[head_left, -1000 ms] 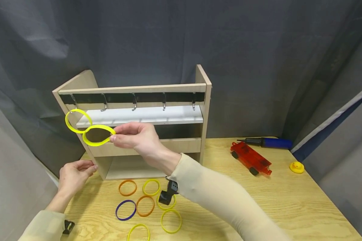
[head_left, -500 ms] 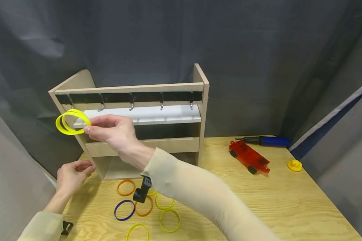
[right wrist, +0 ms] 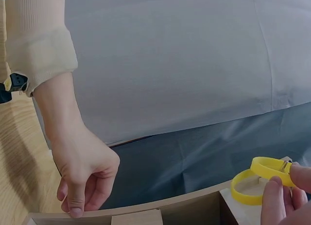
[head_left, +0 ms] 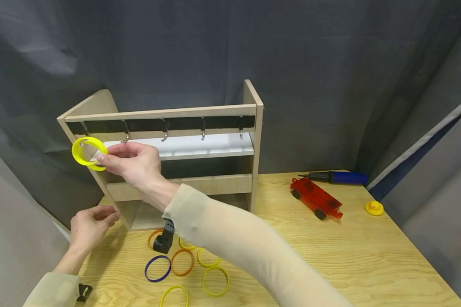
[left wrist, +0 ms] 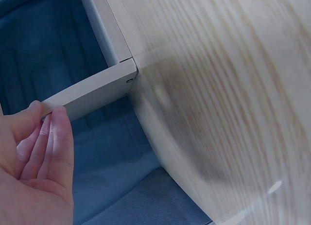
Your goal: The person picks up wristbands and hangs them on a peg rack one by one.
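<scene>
My right hand [head_left: 136, 164] pinches a yellow silicone wristband [right wrist: 262, 173] between thumb and fingers at the rack's leftmost hook [head_left: 84, 128]. A second yellow wristband [right wrist: 238, 197] hangs there, and the two overlap in the head view. The hook's metal tip shows inside the held band's loop in the right wrist view. Lower down, my left hand [head_left: 90, 228] grips the front edge of the wooden rack's left side panel [head_left: 121, 215] with thumb and fingertips. The other metal hooks along the rack's black strip [head_left: 146, 124] carry nothing.
On the table before the rack lie a purple wristband [head_left: 146, 271], orange wristbands [head_left: 182, 275] and several yellow ones [head_left: 216, 295], partly beneath my right arm. A red toy wagon [head_left: 316, 198], a blue hand pump [head_left: 347, 178] and a yellow rubber duck [head_left: 374, 208] are at the right.
My right hand has carried its yellow wristband left to the leftmost hook, so it now overlaps the hanging one. My left hand keeps its grip on the rack.
</scene>
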`<state>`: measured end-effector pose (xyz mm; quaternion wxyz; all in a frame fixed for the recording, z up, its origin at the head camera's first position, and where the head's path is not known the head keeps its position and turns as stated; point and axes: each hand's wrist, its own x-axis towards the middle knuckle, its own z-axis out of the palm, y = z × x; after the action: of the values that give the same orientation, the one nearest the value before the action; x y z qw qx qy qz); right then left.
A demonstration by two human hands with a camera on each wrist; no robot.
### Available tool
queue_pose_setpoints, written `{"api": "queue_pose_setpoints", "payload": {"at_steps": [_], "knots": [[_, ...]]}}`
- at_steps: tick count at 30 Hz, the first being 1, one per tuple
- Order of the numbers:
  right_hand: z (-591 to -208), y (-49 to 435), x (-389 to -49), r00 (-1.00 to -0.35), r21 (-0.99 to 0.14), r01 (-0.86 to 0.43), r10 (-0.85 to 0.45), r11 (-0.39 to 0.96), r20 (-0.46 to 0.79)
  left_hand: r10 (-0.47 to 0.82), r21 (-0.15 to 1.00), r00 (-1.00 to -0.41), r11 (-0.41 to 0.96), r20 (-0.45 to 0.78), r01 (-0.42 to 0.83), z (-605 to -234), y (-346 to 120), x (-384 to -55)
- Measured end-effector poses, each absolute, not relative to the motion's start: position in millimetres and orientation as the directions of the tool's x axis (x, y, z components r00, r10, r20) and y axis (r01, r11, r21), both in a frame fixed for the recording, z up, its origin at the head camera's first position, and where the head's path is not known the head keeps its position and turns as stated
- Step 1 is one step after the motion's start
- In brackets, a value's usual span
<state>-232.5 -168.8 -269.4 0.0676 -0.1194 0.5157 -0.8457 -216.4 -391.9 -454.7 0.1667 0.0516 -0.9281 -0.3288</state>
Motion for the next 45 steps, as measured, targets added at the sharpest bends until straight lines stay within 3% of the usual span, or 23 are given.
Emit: {"api": "queue_pose_setpoints", "payload": {"at_steps": [4, 11, 27, 35, 45], "knots": [[-270.2, -172.1, -230.9, -0.972, -0.899, -0.014, -0.205, -0.438, 0.116, -0.206, 0.622, -0.938, 0.783, 0.279, 0.013, -454.5, -392.2, -216.0], [-276.8, -169.7, -229.5, -0.977, -0.97, -0.054, -0.189, -0.236, 0.1, -0.212, 0.622, -0.935, 0.783, 0.283, 0.011, -453.9, -391.4, -215.7], [-276.5, -162.8, -232.1, -0.967, -0.992, -0.109, -0.222, -0.068, 0.122, -0.202, 0.607, -0.935, 0.795, 0.292, 0.018, -454.0, -391.2, -215.5], [-284.7, -151.2, -228.9, -0.955, -0.987, -0.127, -0.256, -0.095, 0.148, -0.204, 0.601, -0.938, 0.799, 0.281, 0.007, -454.9, -391.3, -216.0], [-315.1, -102.6, -221.2, -0.905, -0.985, -0.134, -0.392, -0.113, 0.168, -0.222, 0.637, -0.933, 0.771, 0.282, 0.009, -455.8, -390.3, -216.4]]}}
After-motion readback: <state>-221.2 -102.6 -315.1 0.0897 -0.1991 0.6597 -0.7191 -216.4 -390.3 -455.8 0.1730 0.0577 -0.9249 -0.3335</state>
